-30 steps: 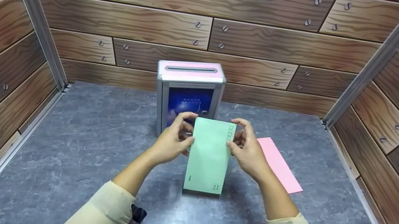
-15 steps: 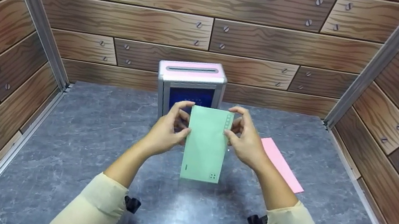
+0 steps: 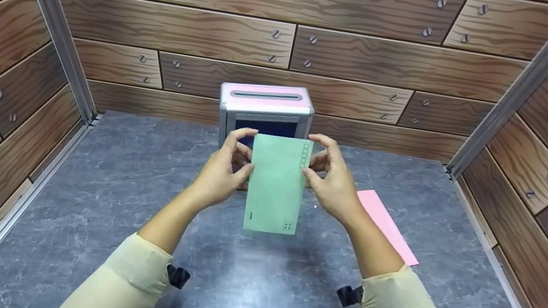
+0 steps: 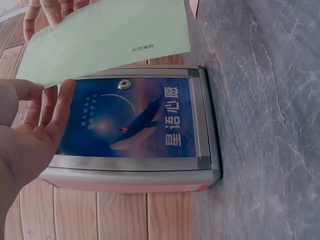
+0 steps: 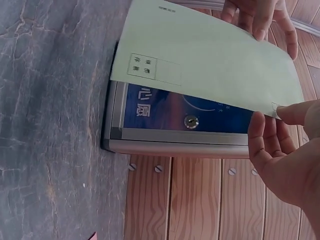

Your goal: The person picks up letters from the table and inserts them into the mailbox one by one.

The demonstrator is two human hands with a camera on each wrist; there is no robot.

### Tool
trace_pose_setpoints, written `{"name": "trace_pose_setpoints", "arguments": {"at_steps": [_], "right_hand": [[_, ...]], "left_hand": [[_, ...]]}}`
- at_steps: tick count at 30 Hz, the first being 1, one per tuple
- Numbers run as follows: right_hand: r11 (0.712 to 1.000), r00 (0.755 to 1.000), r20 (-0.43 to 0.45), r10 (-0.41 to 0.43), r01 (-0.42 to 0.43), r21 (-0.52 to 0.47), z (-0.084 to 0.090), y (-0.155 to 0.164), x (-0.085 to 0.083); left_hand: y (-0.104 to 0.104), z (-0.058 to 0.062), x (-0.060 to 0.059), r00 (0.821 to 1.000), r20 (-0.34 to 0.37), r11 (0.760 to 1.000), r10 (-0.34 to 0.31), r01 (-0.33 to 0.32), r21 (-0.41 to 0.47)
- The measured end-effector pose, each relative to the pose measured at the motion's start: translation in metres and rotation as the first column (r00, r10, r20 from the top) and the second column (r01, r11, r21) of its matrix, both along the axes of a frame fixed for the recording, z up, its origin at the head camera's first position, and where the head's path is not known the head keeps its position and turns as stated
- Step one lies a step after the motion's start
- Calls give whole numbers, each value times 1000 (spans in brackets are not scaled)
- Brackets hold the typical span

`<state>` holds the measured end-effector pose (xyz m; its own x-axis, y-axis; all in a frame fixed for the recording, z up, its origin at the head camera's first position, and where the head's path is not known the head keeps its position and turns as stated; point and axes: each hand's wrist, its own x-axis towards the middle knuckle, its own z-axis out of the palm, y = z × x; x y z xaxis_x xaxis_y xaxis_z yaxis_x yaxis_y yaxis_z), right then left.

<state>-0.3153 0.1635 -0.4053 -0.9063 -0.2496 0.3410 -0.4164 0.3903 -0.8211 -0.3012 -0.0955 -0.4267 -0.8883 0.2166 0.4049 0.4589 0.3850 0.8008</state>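
Note:
A pale green envelope (image 3: 275, 187) hangs upright above the table, held by both hands near its upper corners. My left hand (image 3: 220, 170) pinches its left edge between thumb and fingers; my right hand (image 3: 331, 187) pinches the right edge, beside a column of printed squares. Behind the envelope stands a metal-framed box (image 3: 267, 104) with a pink top and a narrow slot (image 3: 266, 96) in it. The left wrist view shows the box's blue front panel (image 4: 135, 117), with a whale picture and a small lock (image 4: 124, 84). From the head, the envelope hides most of that panel.
A pink envelope (image 3: 388, 226) lies flat on the grey marbled table (image 3: 140, 177), right of the box and partly behind my right forearm. Wood-patterned walls (image 3: 290, 47) with metal corner posts (image 3: 528, 89) enclose the back and sides.
Both hands have lifted the green envelope and moved it forward and slightly left, so it covers more of the box's front. The pink envelope and the box stay in place.

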Motion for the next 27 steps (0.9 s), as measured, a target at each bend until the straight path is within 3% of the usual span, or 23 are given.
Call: {"name": "trace_pose_setpoints", "arguments": {"at_steps": [10,19,27], "right_hand": [[998,998,-57,-32,34,46,13,-10,-3],[992,981,-164,-100,111,57,26,-18,-7],[992,971,-213,-112,121,29,48,-26,-8]], "left_hand": [[-4,14,-4,996,-84,999,43,-45,-29],[-4,31,-5,997,-70,999,38,-40,-31],[-6,49,-9,993,-93,998,68,-68,11]]}}
